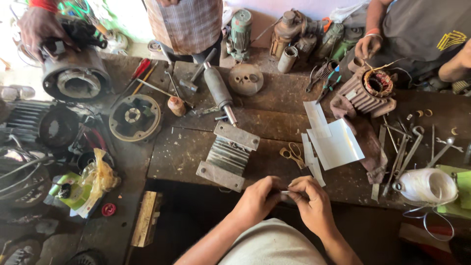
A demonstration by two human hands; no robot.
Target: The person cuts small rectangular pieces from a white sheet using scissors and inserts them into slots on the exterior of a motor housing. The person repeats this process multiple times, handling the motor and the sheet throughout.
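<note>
The left hand [258, 198] and the right hand [310, 201] meet low over the near edge of the workbench [274, 118]. Their fingers pinch a small white strip [284, 192] between them, 1 end in each hand, both grips closed tight on it. Just past the hands lie yellow scissors [293, 153] and some white sheets [333, 142]. A grey finned metal block [228, 155] sits to the left of them. A white spool [427, 186] stands at the right. Other people work on 2 motor housings [370, 91] at the far corners.
</note>
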